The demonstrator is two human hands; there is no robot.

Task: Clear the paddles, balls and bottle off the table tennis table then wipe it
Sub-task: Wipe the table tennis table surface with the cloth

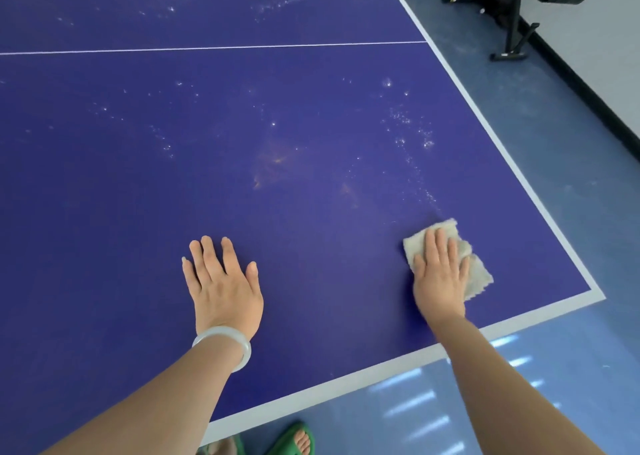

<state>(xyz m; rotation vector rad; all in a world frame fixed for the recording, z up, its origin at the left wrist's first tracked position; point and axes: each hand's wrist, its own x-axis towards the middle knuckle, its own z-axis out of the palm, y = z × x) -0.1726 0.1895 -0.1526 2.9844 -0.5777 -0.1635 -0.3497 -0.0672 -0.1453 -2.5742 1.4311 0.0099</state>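
Note:
The blue table tennis table (277,177) fills most of the view, with a white centre line and white edge bands. Pale specks and smudges dot its surface, mostly toward the right side. My right hand (440,274) presses flat on a beige cloth (476,274) near the table's front right corner. Resting flat on the table to the left, my left hand (223,284) has its fingers spread and a pale bangle on the wrist. No paddles, balls or bottle are in view.
Black exercise equipment (512,7) stands on the blue floor (554,368) beyond the table's right edge, near a grey wall. My feet in green sandals (294,440) show below the table's front edge.

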